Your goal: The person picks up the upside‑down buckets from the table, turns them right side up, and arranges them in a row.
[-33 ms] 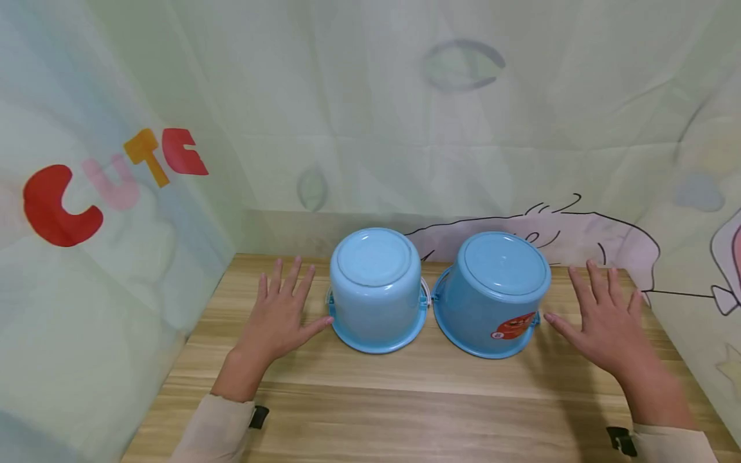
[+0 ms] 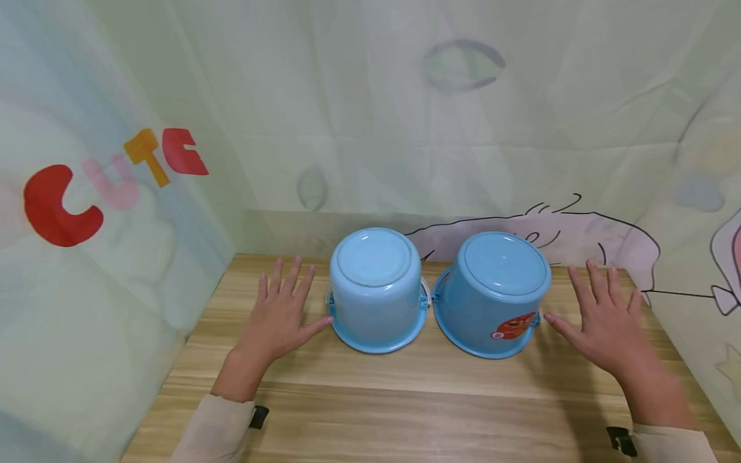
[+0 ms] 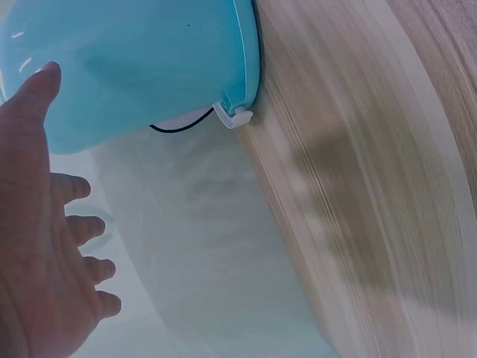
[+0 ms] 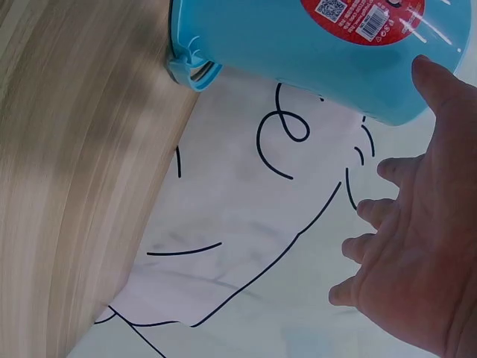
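Note:
Two light blue plastic buckets stand upside down side by side on the wooden table. The left bucket [image 2: 376, 302] has its base facing up and a handle lug low on each side. A red oval label marks the right bucket [image 2: 498, 289], which leans a little in the head view. My left hand [image 2: 280, 318] is spread out left of the left bucket, its thumb tip overlapping that bucket's rim in the head view. On the other side my right hand [image 2: 608, 321] spreads its fingers just right of the right bucket. Neither hand holds anything.
The wooden table [image 2: 370, 411] ends at the back against a pale printed curtain [image 2: 370, 128]. Another curtain side with the letters CUTE [image 2: 64, 206] hangs at the left. Fabric also borders the table's right edge.

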